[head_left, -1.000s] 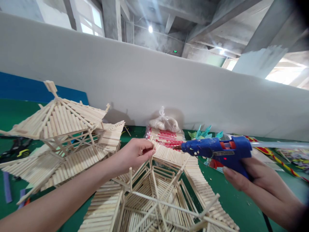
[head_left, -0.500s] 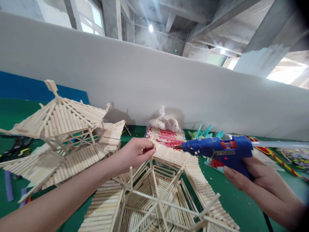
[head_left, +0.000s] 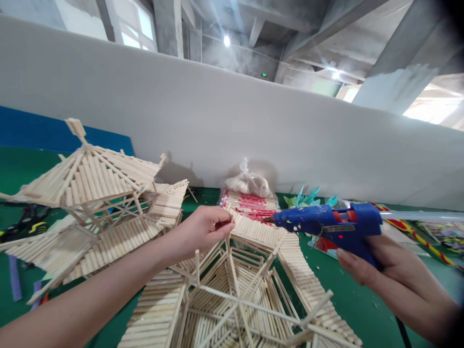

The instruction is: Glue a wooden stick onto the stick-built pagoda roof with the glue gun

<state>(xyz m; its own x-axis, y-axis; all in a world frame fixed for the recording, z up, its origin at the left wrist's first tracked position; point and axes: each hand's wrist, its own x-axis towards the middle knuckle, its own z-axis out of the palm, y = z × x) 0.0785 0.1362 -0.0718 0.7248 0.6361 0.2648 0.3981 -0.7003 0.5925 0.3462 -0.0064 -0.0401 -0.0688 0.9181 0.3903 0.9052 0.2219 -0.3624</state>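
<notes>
My left hand (head_left: 208,228) pinches a short wooden stick (head_left: 228,241) that stands upright at the far corner of a stick-built model (head_left: 253,305). This model has an open top crossed by beams, with slatted roof strips sloping around it. In my right hand (head_left: 395,275) is a blue hot glue gun (head_left: 326,220), its red light lit and a clear glue stick poking out of the back. The nozzle points left, a short way to the right of my left fingers and apart from the stick. My palm hides most of the handle.
A finished-looking stick pavilion (head_left: 97,179) with a pointed roof stands at the left. Behind the model lie packs of sticks in red-printed wrap (head_left: 253,203) and a knotted plastic bag (head_left: 248,182). Teal paper leaves (head_left: 306,197) sit nearby. A white partition (head_left: 232,121) closes off the back.
Almost nothing differs. Both hands, the stick and the glue gun keep their places, apart from a very slight shift of the whole view.
</notes>
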